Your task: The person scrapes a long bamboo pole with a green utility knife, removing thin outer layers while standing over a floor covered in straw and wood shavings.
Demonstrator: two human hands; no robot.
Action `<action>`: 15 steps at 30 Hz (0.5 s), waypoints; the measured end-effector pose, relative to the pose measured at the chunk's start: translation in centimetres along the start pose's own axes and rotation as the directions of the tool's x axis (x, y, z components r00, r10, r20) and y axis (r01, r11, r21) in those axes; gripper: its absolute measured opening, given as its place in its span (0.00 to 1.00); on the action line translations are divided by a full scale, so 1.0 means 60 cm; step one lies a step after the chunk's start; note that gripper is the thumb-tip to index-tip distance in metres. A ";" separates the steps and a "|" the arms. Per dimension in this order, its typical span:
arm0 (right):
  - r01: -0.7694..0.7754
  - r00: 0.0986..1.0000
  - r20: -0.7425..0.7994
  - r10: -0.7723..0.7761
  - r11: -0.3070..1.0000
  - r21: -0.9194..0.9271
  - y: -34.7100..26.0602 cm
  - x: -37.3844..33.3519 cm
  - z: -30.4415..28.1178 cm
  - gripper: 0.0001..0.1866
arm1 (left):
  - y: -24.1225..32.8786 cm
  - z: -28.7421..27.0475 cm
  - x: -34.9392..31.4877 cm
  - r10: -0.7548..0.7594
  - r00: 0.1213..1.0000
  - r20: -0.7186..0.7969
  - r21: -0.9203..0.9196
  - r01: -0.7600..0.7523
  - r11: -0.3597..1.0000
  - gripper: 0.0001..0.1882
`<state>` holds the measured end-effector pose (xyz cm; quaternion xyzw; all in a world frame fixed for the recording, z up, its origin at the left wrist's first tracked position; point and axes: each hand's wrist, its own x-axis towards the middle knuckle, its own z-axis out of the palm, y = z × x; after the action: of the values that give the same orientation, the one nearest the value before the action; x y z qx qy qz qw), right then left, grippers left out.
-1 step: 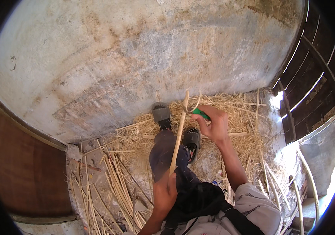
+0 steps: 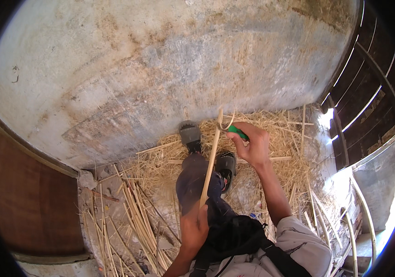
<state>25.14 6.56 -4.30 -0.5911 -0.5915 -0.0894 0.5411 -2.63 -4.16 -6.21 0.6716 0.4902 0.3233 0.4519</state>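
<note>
A big, rough wall (image 2: 197,60) stands along the far edge of the floor (image 2: 248,201), gray with brown stains. A smooth brown board (image 2: 26,189) stands past the floor's left edge. Dry, curly, yellow shavings (image 2: 271,131) make a messy heap by the far edge. Long, thin, straight sticks (image 2: 135,214) lie in a loose bunch near the left edge. Two dark shoes (image 2: 189,134) are on the floor among the shavings.

One pale stick (image 2: 211,164), long and flat-looking, is held up above the floor. The left hand (image 2: 194,228) is wrapped around its near end, and the rest of it pokes out past the thumb, leaning a little right toward the wall. The right hand (image 2: 254,144) is squeezing a small tool with a smooth green handle (image 2: 238,133) between thumb and fingers. The tool's thin end touches the stick close to its far tip, well apart from the left hand. A thin, bendy strip (image 2: 233,117) curls up just beside that tip.
</note>
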 end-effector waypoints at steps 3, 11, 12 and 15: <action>-0.469 0.882 -0.029 0.470 0.872 -0.137 0.103 0.053 -0.018 0.20 | -0.019 -0.001 -0.035 -0.048 0.998 0.052 0.005 0.047 0.999 0.17; -0.367 0.875 0.179 0.450 0.857 -0.363 0.141 0.046 -0.069 0.25 | -0.046 -0.050 0.007 -0.268 0.946 0.180 -0.429 0.321 0.844 0.20; -0.328 0.893 0.185 0.411 0.874 -0.360 0.145 0.036 -0.066 0.25 | -0.037 -0.059 0.019 -0.290 0.932 0.217 -0.476 0.360 0.802 0.21; -0.527 0.840 0.259 0.477 0.830 0.183 0.122 -0.008 -0.045 0.23 | -0.008 -0.065 0.051 -0.216 0.896 0.388 -0.567 0.417 0.710 0.25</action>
<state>32.30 6.34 -7.52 -0.6601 -0.4729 0.1913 0.5514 -5.29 -0.08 -5.20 0.4228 0.3875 0.2834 0.7686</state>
